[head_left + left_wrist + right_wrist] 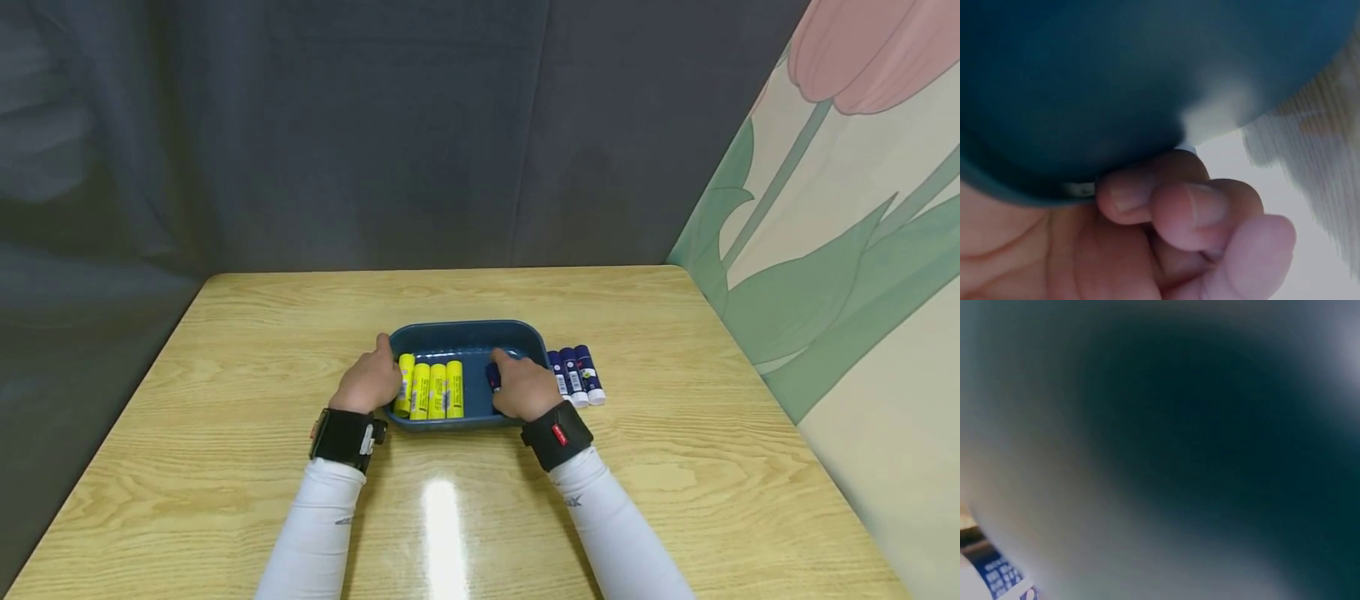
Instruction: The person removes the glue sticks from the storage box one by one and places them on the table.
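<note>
A dark teal tray [450, 425] holds several yellow glue sticks [437, 392] side by side in its left part. My left hand [367, 382] grips the tray's left end; in the left wrist view its curled fingers [1204, 212] lie against the tray's outer wall [1116, 94]. Over the tray's right part, my right hand [527, 388] holds a dark blue stick [492, 377], mostly hidden by the hand. The right wrist view is filled by a blurred dark teal surface [1222, 437], with part of a blue labelled stick [999, 575] at the lower left.
Several dark blue glue sticks with white ends [588, 375] lie side by side on the wooden table [225, 433], just right of the tray. A dark curtain [375, 150] hangs behind the table, and a wall painted with tulips [840, 250] stands at the right.
</note>
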A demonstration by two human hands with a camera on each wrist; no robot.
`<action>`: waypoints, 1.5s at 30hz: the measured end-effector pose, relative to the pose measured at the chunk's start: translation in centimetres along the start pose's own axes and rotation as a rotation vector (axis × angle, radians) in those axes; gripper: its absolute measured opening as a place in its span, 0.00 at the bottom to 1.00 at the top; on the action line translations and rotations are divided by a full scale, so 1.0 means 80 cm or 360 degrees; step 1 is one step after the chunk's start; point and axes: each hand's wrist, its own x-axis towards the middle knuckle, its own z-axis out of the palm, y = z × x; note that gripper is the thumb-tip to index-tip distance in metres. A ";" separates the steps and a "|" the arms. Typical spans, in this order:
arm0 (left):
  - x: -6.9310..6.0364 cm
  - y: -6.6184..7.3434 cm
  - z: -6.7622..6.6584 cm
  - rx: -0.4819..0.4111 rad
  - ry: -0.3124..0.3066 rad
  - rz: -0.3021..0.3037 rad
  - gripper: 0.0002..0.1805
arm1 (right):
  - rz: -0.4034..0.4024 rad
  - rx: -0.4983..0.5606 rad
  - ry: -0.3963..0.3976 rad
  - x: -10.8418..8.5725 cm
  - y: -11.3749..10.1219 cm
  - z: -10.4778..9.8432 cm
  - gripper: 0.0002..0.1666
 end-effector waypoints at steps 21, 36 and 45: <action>0.002 -0.002 0.003 0.0011 0.0026 0.0028 0.29 | 0.0013 -0.0041 0.0020 0.003 -0.003 0.003 0.40; 0.000 0.000 0.002 -0.0001 0.0013 0.0022 0.31 | 0.0037 -0.0019 0.0012 0.003 -0.003 0.003 0.41; -0.001 0.001 0.001 0.0002 0.0016 0.0016 0.30 | 0.0056 -0.0038 0.0014 0.002 -0.003 0.002 0.41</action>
